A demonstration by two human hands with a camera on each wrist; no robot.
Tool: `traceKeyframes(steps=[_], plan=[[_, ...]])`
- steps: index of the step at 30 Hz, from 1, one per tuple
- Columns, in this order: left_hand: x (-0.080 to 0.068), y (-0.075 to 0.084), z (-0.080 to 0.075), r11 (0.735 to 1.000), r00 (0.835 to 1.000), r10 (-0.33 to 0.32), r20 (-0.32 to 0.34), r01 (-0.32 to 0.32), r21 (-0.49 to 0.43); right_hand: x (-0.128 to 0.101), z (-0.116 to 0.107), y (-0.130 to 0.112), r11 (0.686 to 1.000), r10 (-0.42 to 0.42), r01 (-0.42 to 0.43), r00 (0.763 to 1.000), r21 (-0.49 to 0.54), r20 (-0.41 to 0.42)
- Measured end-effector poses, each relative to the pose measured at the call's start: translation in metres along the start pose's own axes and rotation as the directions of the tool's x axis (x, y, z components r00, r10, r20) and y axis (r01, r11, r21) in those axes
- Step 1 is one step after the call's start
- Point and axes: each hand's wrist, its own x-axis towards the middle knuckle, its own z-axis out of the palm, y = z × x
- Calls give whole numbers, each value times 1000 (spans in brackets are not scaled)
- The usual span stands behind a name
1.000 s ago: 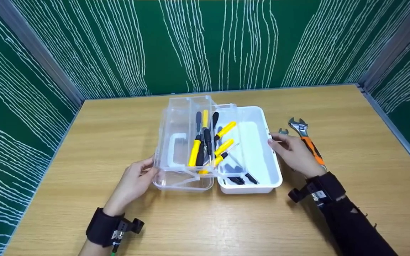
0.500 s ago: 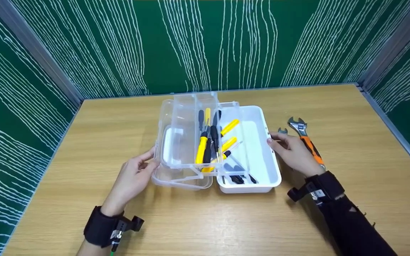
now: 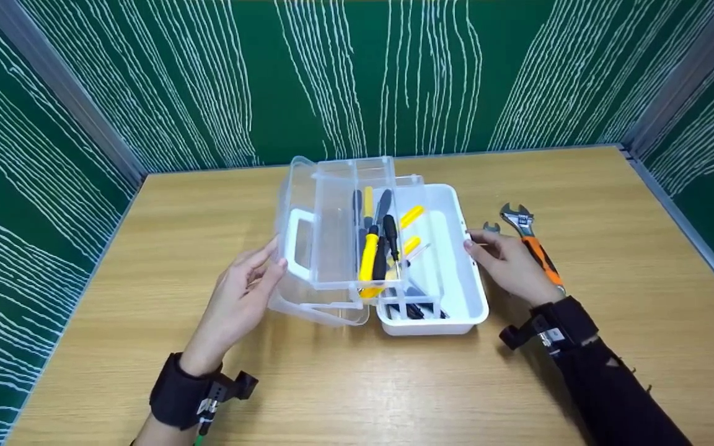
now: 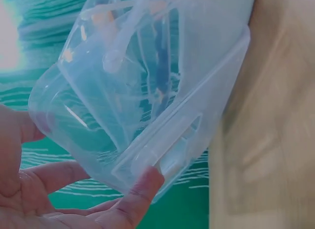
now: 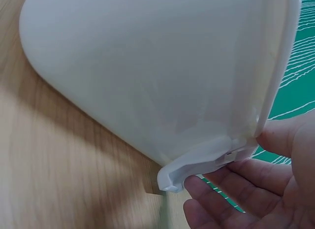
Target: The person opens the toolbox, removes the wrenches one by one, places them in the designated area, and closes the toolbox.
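A toolbox with a white base stands in the middle of the table, its clear lid swung out to the left and tilted up. My left hand grips the lid's left edge, thumb and fingers on either side, as the left wrist view also shows. Between lid and base hang clear trays holding several yellow and black screwdrivers. My right hand holds the base's right rim, the thumb on the rim and fingers by the white latch. Dark-handled tools lie in the base.
Right of the base, an adjustable wrench with an orange and black handle lies on the wooden table. A smaller wrench head shows beside it, the rest hidden by my right hand. Green panels enclose the back and sides.
My left hand has raised the lid's left edge and moved slightly up and right. The trays with the screwdrivers have shifted right over the base. My right hand stays on the rim.
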Motion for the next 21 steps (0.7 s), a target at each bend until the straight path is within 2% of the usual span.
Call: traceKeyframes(steps=[5, 8, 17, 21], plan=[[1, 7, 2, 994, 995, 96, -18, -95, 54, 2, 0, 1, 1000, -15, 15, 1000, -6, -10], [1, 11, 4, 990, 992, 122, -11, -121, 71, 2, 0, 1, 1000, -6, 6, 1000, -5, -2], [-1, 22, 11, 994, 995, 100, 22, -101, 30, 1, -1, 0, 1000, 20, -20, 1000, 5, 18], [-1, 26, 13, 994, 993, 113, 30, -113, 13, 1, -1, 0, 1000, 25, -25, 999, 11, 33]])
